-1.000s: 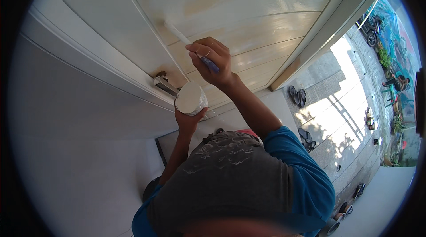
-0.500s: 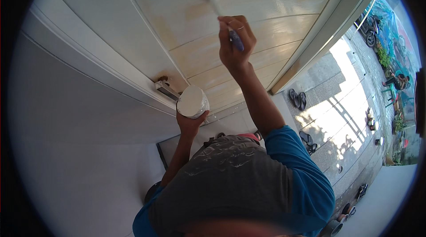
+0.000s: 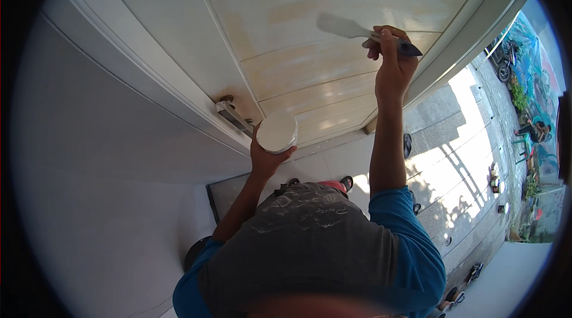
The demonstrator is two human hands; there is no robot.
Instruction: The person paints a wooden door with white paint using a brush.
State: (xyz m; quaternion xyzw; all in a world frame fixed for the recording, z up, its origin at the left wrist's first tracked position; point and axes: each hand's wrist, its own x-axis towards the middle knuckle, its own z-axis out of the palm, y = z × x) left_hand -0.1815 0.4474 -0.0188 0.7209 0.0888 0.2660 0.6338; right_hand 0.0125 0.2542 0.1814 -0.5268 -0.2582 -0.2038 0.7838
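My right hand (image 3: 393,56) is closed around the handle of a paintbrush (image 3: 348,26), its pale bristle end pointing left. The brush lies over a white panelled door (image 3: 333,59) with tan patches showing through; whether the bristles touch the surface I cannot tell. In my left hand (image 3: 268,154) is a round paint tub (image 3: 277,131) with white paint up to its rim, gripped from below and the side. Just beyond the tub, a metal lock plate (image 3: 232,116) sits on the door's edge, with a brown stained spot beside it.
A white frame (image 3: 441,50) borders the door on the right. Outside on the paved ground (image 3: 471,157) lie sandals and several small containers (image 3: 497,184). A person (image 3: 534,131) sits at the far right, near a parked motorbike (image 3: 505,61). A grey wall (image 3: 119,157) fills the left.
My right hand has moved right with the paintbrush, which has turned from upright to nearly sideways. The view has shifted slightly, and the tub sits a little further right in it.
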